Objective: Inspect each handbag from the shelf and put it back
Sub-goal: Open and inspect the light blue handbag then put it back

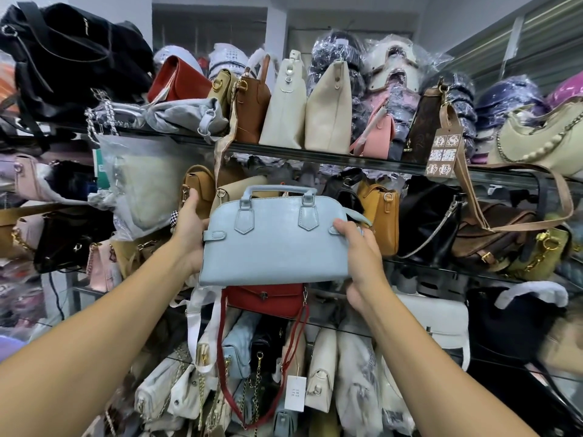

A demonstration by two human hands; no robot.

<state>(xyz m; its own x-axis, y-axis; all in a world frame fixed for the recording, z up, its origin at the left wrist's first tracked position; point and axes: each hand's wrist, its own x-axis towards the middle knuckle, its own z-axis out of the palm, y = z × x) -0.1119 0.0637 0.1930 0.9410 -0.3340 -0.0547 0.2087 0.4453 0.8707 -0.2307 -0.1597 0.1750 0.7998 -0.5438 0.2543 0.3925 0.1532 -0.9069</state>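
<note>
Head view: blue handbag (274, 247) is in the middle, off the shelf (299, 152); left hand (189, 230) at nine o'clock, right hand (362, 257) at three, fingers (345, 228) gripping its ends; turn it slowly, hold tight.

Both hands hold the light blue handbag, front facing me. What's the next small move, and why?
Probably turn the light blue handbag over to check its back: only its front side shows, it is upright, and the left hand and right hand hold its two ends.
</note>
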